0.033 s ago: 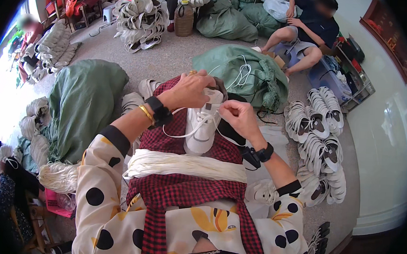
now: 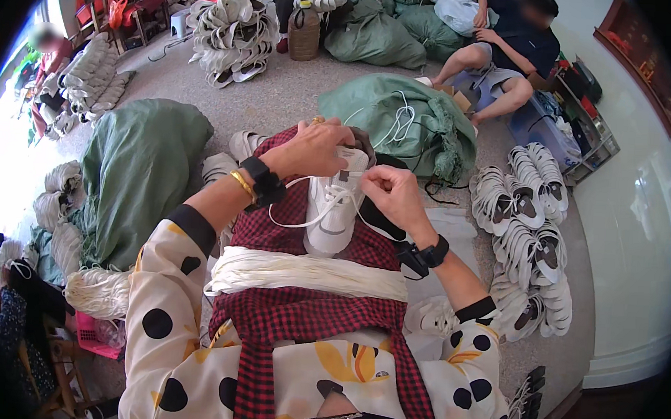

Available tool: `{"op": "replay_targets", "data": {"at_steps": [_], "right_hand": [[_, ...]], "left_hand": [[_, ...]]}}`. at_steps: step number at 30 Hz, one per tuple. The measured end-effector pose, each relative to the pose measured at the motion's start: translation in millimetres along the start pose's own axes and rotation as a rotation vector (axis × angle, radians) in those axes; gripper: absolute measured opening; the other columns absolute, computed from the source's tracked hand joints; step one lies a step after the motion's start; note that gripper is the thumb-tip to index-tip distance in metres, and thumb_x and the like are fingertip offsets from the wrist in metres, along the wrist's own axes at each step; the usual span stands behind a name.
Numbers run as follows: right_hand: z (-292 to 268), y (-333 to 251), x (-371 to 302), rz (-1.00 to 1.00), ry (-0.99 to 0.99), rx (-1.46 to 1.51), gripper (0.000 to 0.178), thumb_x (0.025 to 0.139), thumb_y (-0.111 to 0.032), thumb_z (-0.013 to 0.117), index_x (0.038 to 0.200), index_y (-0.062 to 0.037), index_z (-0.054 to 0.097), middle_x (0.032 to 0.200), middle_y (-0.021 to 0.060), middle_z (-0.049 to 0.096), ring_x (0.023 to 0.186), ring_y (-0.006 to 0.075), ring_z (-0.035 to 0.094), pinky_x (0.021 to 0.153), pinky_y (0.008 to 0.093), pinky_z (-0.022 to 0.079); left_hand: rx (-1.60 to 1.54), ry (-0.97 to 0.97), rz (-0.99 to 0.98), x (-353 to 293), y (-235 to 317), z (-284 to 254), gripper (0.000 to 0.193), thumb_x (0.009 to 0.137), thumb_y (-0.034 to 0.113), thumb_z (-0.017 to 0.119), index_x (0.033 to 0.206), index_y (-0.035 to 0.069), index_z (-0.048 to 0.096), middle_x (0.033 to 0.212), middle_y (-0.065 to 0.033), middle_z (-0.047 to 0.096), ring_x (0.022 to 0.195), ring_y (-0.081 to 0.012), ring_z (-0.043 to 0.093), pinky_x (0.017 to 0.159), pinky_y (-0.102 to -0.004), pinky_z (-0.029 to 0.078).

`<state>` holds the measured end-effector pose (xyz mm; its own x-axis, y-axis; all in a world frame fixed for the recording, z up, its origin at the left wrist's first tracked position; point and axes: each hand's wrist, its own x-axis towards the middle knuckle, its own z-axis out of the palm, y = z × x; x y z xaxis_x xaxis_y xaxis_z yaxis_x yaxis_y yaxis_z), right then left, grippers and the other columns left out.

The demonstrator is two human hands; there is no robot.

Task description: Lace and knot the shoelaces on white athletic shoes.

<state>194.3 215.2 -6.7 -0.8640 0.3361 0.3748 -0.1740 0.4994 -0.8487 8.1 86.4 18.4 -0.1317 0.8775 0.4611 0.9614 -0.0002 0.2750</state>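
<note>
A white sneaker lies on my lap over a red-and-black checked apron, its toe toward me. My left hand curls over the shoe's collar and tongue, gripping it from the left. At the right eyelets, my right hand is closed in a pinch at the white shoelace, though the bit between its fingertips is hardly visible. One end of that lace loops out to the shoe's left. Across my thighs rests a thick bundle of cream laces.
Green sacks stand ahead and to the left, the nearer one with loose white laces on top. Stacked white shoes line the right side; another shoe pile stands farther off. A seated person is at the far right.
</note>
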Motion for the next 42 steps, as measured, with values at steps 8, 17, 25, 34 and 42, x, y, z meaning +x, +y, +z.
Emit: {"op": "replay_targets", "data": {"at_steps": [8, 17, 25, 34, 42], "right_hand": [[12, 1, -3, -0.044, 0.145, -0.143, 0.012, 0.079, -0.010, 0.071, 0.084, 0.0009, 0.072, 0.072, 0.0082, 0.066, 0.061, 0.0097, 0.058, 0.056, 0.0262, 0.045], [13, -3, 2, -0.062, 0.131, -0.225, 0.011, 0.074, -0.009, 0.070, 0.075, 0.0017, 0.066, 0.069, 0.0078, 0.062, 0.061, 0.0140, 0.058, 0.057, 0.0284, 0.045], [12, -12, 11, -0.167, 0.041, -0.356, 0.012, 0.074, -0.009, 0.069, 0.076, 0.0018, 0.067, 0.071, 0.0085, 0.061, 0.063, 0.0173, 0.060, 0.061, 0.0292, 0.047], [11, -15, 15, -0.100, -0.062, -0.323, 0.014, 0.074, -0.010, 0.071, 0.082, 0.0014, 0.071, 0.077, 0.0108, 0.065, 0.068, 0.0195, 0.064, 0.065, 0.0306, 0.051], [10, -23, 22, -0.092, -0.086, -0.363, 0.017, 0.074, -0.009, 0.072, 0.085, 0.0026, 0.068, 0.081, 0.0145, 0.067, 0.073, 0.0268, 0.067, 0.067, 0.0340, 0.054]], "left_hand": [[-0.274, -0.348, -0.339, 25, -10, -9, 0.061, 0.066, 0.041, 0.077, 0.115, 0.008, 0.064, 0.102, -0.0092, 0.067, 0.099, -0.0257, 0.063, 0.081, -0.0434, 0.043], [-0.457, -0.542, -0.134, 33, -30, -14, 0.044, 0.078, 0.037, 0.075, 0.104, 0.003, 0.063, 0.078, -0.0057, 0.063, 0.074, -0.0153, 0.056, 0.067, -0.0326, 0.043], [-0.706, -0.487, -0.209, 19, -38, -3, 0.041, 0.081, 0.030, 0.077, 0.106, 0.002, 0.059, 0.085, -0.0031, 0.065, 0.079, -0.0121, 0.056, 0.071, -0.0318, 0.046], [-0.661, -0.502, -0.125, 9, -29, -13, 0.053, 0.068, 0.007, 0.077, 0.114, 0.000, 0.054, 0.100, -0.0067, 0.065, 0.090, -0.0136, 0.058, 0.081, -0.0321, 0.049], [-0.704, -0.338, -0.076, -3, -27, -3, 0.056, 0.066, 0.006, 0.078, 0.116, -0.001, 0.052, 0.104, -0.0079, 0.063, 0.096, -0.0149, 0.058, 0.086, -0.0317, 0.048]]}}
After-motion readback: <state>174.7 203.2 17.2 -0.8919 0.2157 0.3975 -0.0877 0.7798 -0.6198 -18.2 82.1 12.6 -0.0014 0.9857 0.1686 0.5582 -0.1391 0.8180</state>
